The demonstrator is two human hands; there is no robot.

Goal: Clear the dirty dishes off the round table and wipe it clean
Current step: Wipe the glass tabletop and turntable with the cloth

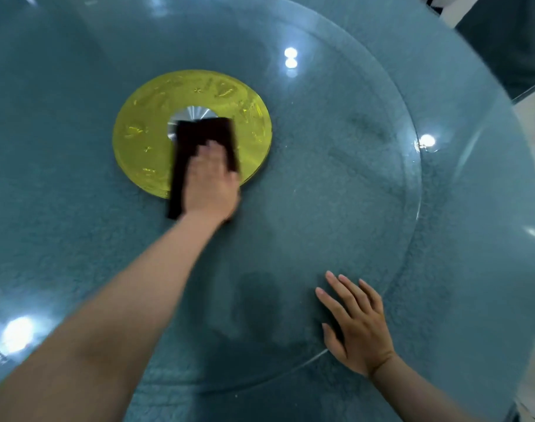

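Wiping stage: the round table's glass turntable under a dark cloth, no dishes in sight.

Head view: the left hand [210, 184] presses a folded dark cloth [196, 153] flat, fingers extended, over the yellow hub disc [144, 129] at the centre of the glass turntable [336, 184]. The right hand [356, 324] lies with fingers spread and straight on the glass near its edge, probably steadying it. The cloth looks soft and light, best driven by palm pressure; the glass is hard, slick, breakable. No containers are visible.

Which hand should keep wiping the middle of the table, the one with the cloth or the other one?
The left hand. It already presses the dark cloth over the yellow disc at the centre. The right hand lies flat near the glass turntable's edge, probably steadying it.
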